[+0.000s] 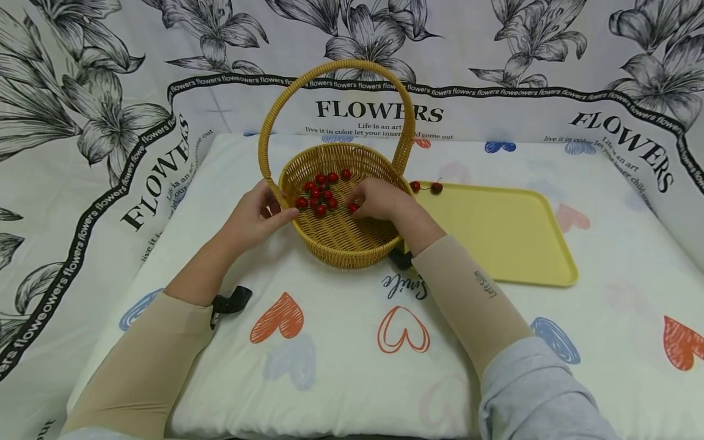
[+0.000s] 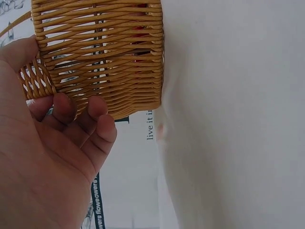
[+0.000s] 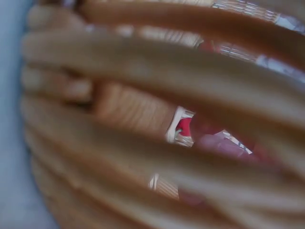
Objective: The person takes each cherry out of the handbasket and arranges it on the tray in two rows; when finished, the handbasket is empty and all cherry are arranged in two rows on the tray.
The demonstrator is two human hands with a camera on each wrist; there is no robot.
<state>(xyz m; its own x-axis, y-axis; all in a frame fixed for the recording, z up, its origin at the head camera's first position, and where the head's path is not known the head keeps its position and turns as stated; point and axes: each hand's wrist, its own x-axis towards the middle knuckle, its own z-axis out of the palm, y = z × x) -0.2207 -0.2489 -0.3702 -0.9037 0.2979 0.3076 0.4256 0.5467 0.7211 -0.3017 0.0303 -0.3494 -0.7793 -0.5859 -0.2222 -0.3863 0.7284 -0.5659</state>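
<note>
Cherries lay clustered inside the wicker basket, toward its left edge, which your left hand gripped. Your right hand, over the basket's right edge, pinched one cherry between curled fingers. Two more cherries lay at the far edge of the yellow tray, just beside the basket.

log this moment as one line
left hand: grips basket side | right hand: inside basket, at a cherry | basket: more cherries | yellow tray: two cherries at far edge
</note>
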